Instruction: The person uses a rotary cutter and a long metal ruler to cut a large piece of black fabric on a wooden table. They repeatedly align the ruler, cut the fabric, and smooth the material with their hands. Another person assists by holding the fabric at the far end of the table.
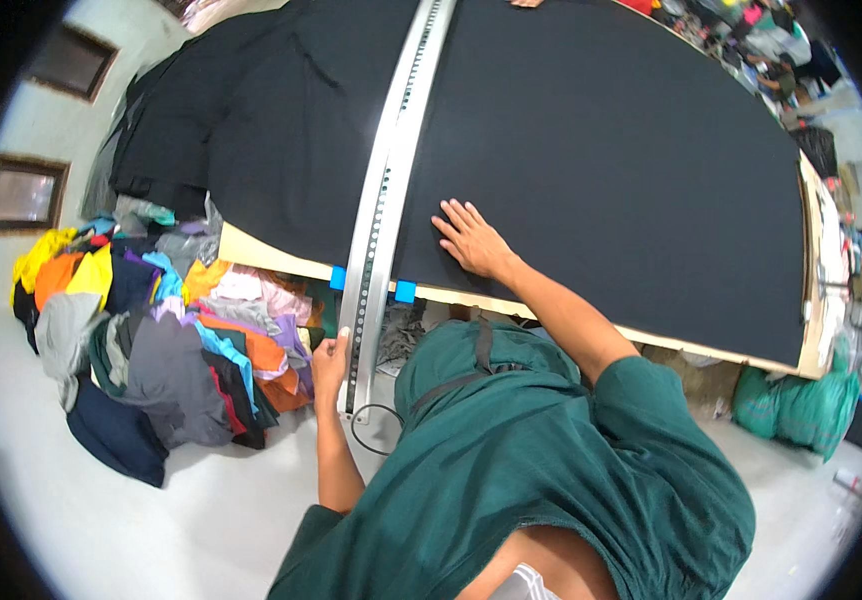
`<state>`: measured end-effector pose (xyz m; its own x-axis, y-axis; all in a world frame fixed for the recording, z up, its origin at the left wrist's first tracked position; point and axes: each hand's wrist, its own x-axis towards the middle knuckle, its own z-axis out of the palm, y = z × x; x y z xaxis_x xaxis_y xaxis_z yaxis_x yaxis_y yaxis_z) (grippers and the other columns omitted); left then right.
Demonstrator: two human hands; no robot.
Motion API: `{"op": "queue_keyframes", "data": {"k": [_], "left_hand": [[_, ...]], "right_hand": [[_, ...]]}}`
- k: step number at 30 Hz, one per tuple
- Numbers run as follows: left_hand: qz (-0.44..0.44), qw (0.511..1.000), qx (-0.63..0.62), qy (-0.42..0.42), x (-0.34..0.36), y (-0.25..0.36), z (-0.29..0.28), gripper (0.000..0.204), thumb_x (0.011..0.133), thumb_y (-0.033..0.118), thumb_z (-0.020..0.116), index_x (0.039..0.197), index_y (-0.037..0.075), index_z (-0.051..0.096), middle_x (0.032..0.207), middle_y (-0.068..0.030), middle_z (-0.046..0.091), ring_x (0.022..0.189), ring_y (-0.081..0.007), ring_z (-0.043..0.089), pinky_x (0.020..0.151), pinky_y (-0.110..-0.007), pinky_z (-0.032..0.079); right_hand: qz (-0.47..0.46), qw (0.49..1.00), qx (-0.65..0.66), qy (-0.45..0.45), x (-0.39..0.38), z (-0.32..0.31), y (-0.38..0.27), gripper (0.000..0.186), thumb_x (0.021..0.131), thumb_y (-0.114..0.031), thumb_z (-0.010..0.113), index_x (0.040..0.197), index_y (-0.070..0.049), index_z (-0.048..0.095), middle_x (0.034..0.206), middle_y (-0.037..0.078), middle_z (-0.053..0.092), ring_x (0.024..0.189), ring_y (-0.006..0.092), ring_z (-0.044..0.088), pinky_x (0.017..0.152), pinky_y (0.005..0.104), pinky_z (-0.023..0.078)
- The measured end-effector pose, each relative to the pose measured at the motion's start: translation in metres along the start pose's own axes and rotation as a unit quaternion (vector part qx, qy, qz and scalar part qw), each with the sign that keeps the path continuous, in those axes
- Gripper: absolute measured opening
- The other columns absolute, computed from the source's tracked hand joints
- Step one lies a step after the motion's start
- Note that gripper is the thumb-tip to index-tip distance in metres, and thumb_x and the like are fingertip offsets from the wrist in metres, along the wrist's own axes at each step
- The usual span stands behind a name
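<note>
Left fingers (pixel 342 341) touch the metal rail (pixel 387 210), grip unclear; right fingers (pixel 462 216) lie spread on black fabric (pixel 611 160). Dragging the latter sideways could ripple the fabric beneath them.

Past the desk's (pixel 266 252) far edge, the metal rail (pixel 381 200) and the black cloth (pixel 601 150) run out of view, and the small marks along the rail are too fine to read. The cloth covers most of the desktop. Only a sliver of another person's hand (pixel 526 3) shows at the far edge. The green shirt (pixel 511 440) blocks part of the near edge. Under the rail, the left hand's (pixel 329 362) fingertips are hidden. Clutter (pixel 776 50) beyond the far right corner blurs together.
</note>
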<state>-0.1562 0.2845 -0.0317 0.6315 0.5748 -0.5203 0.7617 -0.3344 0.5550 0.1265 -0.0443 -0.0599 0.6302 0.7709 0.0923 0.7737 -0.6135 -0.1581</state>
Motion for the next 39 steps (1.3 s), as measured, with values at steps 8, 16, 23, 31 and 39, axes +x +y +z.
{"op": "queue_keyframes", "data": {"k": [8, 16, 23, 31, 39], "left_hand": [[0.020, 0.999, -0.048, 0.003, -0.014, 0.010, -0.002, 0.058, 0.103, 0.053, 0.066, 0.087, -0.002, 0.071, 0.075, -0.0074, 0.065, 0.075, -0.0151, 0.057, 0.073, -0.033, 0.049], [0.174, 0.969, -0.106, 0.141, -0.018, 0.059, 0.004, 0.049, 0.101, 0.025, 0.070, 0.144, 0.004, 0.057, 0.129, -0.0176, 0.068, 0.121, -0.0296, 0.064, 0.107, -0.043, 0.047], [0.106, 0.941, -0.100, 0.305, 0.124, 0.101, 0.036, 0.069, 0.099, 0.036, 0.071, 0.154, 0.002, 0.046, 0.144, -0.0220, 0.058, 0.132, -0.0385, 0.055, 0.115, -0.050, 0.041], [-0.254, 0.875, -0.126, 0.392, 0.210, 0.184, 0.049, 0.053, 0.091, 0.040, 0.073, 0.128, 0.002, 0.067, 0.125, -0.0239, 0.069, 0.123, -0.0416, 0.062, 0.106, -0.056, 0.045], [0.027, 0.717, -0.668, 0.196, 0.256, 0.246, 0.006, 0.062, 0.086, 0.034, 0.049, 0.135, -0.001, 0.062, 0.139, -0.0167, 0.065, 0.126, -0.0341, 0.061, 0.111, -0.052, 0.046]], "right_hand": [[0.124, 0.986, -0.101, -0.034, 0.131, 0.004, 0.030, 0.055, 0.112, -0.040, 0.045, 0.158, -0.010, 0.048, 0.168, 0.023, 0.037, 0.158, 0.0404, 0.031, 0.127, 0.0615, 0.023], [0.085, 0.990, -0.017, 0.113, 0.100, -0.008, 0.036, 0.053, 0.110, -0.034, 0.053, 0.160, -0.020, 0.044, 0.166, 0.024, 0.038, 0.157, 0.0432, 0.031, 0.127, 0.0617, 0.023], [0.236, 0.966, 0.014, 0.103, -0.059, -0.065, 0.047, 0.053, 0.106, -0.021, 0.059, 0.157, -0.012, 0.048, 0.164, 0.022, 0.041, 0.156, 0.0437, 0.031, 0.128, 0.0589, 0.023], [0.473, 0.864, -0.014, 0.173, -0.309, -0.105, 0.046, 0.043, 0.097, 0.004, 0.056, 0.137, -0.007, 0.065, 0.156, 0.019, 0.049, 0.144, 0.0392, 0.046, 0.118, 0.0500, 0.038], [0.739, 0.653, -0.059, 0.157, -0.564, -0.007, -0.029, 0.040, 0.087, 0.001, 0.061, 0.126, -0.006, 0.067, 0.147, 0.024, 0.052, 0.134, 0.0436, 0.052, 0.109, 0.0521, 0.044]]}}
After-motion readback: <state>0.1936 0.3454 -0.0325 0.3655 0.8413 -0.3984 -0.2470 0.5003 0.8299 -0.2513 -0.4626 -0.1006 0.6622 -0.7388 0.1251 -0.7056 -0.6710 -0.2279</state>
